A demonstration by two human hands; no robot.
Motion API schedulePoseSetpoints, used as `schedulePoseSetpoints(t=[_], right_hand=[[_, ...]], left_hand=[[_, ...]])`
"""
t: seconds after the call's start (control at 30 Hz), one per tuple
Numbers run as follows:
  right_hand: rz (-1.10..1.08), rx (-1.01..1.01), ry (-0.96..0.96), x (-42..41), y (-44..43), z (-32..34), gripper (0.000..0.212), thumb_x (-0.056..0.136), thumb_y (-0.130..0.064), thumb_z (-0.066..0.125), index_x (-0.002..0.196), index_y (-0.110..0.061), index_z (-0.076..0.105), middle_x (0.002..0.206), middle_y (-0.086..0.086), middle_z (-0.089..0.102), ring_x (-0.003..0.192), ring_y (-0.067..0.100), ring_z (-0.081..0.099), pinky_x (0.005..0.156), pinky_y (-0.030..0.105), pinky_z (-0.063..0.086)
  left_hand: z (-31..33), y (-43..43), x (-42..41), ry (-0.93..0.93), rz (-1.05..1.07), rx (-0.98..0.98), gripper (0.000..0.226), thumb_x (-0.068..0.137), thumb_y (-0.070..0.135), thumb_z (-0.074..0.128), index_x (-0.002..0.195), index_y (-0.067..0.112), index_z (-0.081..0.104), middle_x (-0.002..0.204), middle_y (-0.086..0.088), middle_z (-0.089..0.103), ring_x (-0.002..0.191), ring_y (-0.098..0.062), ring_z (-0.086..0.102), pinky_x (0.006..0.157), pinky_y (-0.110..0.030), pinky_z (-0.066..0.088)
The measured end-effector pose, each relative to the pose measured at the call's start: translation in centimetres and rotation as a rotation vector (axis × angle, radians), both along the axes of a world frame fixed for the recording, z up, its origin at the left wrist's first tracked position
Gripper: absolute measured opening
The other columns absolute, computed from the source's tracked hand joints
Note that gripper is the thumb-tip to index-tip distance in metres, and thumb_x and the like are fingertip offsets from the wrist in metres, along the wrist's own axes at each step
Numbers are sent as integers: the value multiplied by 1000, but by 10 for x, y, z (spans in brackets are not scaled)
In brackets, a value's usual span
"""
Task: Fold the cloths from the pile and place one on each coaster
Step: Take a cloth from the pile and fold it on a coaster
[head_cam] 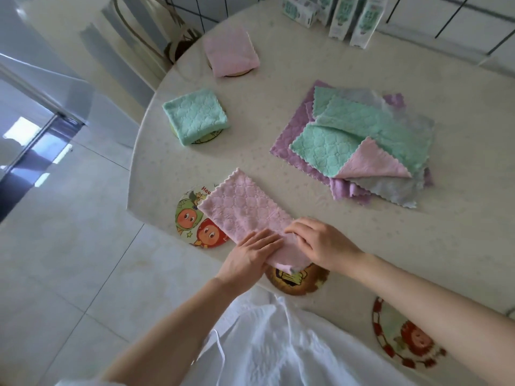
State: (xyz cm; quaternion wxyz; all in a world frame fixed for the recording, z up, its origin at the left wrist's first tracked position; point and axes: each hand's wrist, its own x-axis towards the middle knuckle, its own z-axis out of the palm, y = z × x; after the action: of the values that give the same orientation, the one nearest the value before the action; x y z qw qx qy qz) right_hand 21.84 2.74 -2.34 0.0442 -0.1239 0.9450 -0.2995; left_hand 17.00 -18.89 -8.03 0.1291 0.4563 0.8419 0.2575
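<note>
A pink cloth [245, 210] folded into a long strip lies on the table near its front edge. My left hand [250, 254] and my right hand [320, 243] both grip its near end. The strip partly covers a cartoon coaster [189, 221] on the left and a brown coaster [298, 280] under my hands. A red-rimmed coaster [401, 335] lies bare at the lower right. The pile of green, pink, grey and purple cloths [359, 143] sits to the right of centre. A folded green cloth [195, 118] and a folded pink cloth [231, 52] each rest on a coaster.
Several tall cartons [345, 15] stand at the table's far edge. A chair [156, 26] is at the far left beyond the table [459, 232]. Tiled floor lies to the left. My white garment [278, 344] is below the table edge.
</note>
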Motion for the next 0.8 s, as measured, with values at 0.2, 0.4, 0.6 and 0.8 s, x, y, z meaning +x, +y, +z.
schedulePoseSetpoints(t=[0.2, 0.4, 0.6, 0.8], right_hand=[[429, 251, -55, -13, 26, -32, 81, 67, 10, 60, 139, -21, 41, 141, 0, 48, 128, 17, 47, 97, 32, 48], [544, 368, -91, -19, 38, -44, 63, 84, -2, 40, 142, -23, 38, 147, 0, 41, 133, 19, 42, 98, 36, 45], [367, 131, -235, -33, 28, -45, 58, 85, -4, 61, 135, -29, 46, 125, -4, 55, 118, 11, 46, 97, 25, 42], [-140, -199, -560, -77, -8, -21, 26, 90, -36, 60, 101, -13, 67, 95, 4, 65, 82, 11, 60, 75, 29, 50]], left_hand=[[1, -22, 13, -117, -64, -3, 45, 96, 25, 53, 141, 24, 45, 147, 7, 43, 141, -11, 30, 116, -40, 27], [6, -28, 11, -209, -14, 68, 43, 95, 21, 55, 137, 18, 51, 143, 3, 49, 139, -10, 34, 115, -34, 29], [20, -28, 6, -602, 416, 158, 28, 93, 26, 57, 120, 24, 66, 108, 11, 69, 91, -1, 63, 76, -16, 50], [24, -23, -21, -1142, 953, 401, 21, 94, 31, 57, 95, 13, 68, 96, -9, 70, 91, -27, 65, 79, -36, 57]])
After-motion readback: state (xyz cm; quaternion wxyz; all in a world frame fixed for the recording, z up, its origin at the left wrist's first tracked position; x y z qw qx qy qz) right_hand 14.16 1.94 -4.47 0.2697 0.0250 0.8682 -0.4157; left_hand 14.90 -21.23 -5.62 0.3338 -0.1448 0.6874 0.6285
